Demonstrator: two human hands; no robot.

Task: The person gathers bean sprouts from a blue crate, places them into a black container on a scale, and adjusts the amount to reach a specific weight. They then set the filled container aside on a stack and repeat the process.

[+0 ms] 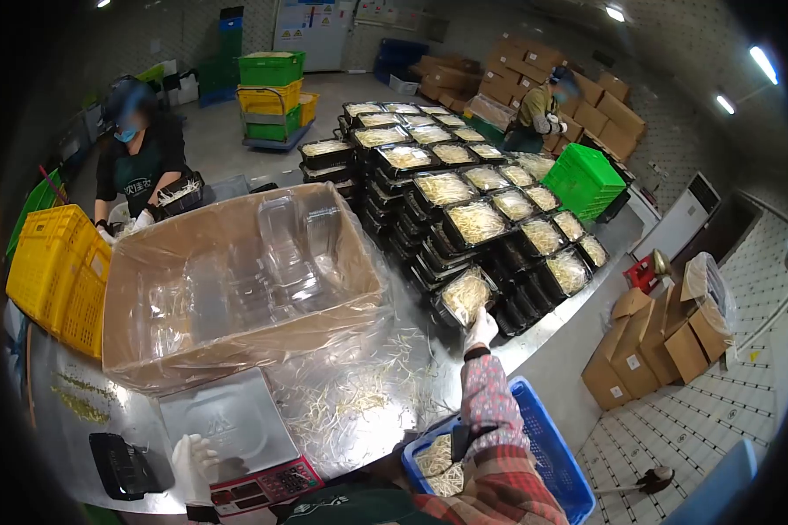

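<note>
My right hand point(481, 332), in a white glove, is closed on the near edge of a black tray of bean sprouts point(466, 296). This tray is at the front of tall stacks of similar filled trays point(477, 222). My left hand point(194, 462), also gloved, is by the left side of a digital scale point(228, 418), fingers apart and holding nothing. The scale has a bare metal plate and a red keypad. Left of that hand lies an empty black tray point(124, 465). Loose bean sprouts point(350, 402) are scattered on the metal table point(403, 350).
A large lined carton point(236, 341) of clear plastic lids stands ahead of me. Yellow crates point(57, 271) are at its left. A blue basket point(547, 437) with sprouts sits by my right arm. One co-worker point(140, 157) handles a tray; another person point(538, 114) stands behind the stacks.
</note>
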